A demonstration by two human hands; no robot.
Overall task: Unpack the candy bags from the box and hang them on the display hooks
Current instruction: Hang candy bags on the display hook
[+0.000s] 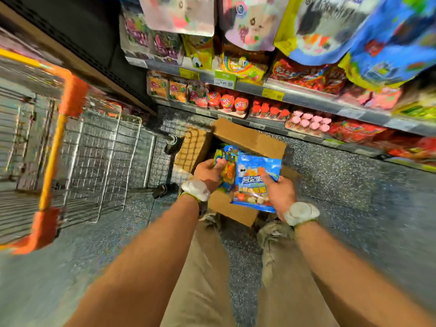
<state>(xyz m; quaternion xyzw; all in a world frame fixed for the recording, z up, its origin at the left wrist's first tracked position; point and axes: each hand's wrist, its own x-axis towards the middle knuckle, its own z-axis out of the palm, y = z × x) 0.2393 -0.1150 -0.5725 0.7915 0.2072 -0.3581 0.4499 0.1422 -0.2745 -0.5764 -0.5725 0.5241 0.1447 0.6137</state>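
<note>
An open cardboard box (pixel 250 138) stands on the floor in front of my feet, its flaps spread. Above it my right hand (pixel 279 194) grips a blue candy bag (pixel 256 175) by its right edge, thumb on the front. My left hand (pixel 208 172) holds a bunch of similar blue and yellow candy bags (pixel 226 166) just left of it. More bags in the box are mostly hidden behind my hands. Large candy bags (pixel 330 27) hang on the display above at the top of the view; the hooks themselves are not visible.
Store shelves (pixel 295 95) with sweets and price tags run along the right and back. A wire shopping cart (pixel 101 149) with an orange handle stands at the left, close to the box. Speckled grey floor (pixel 342 180) lies around the box.
</note>
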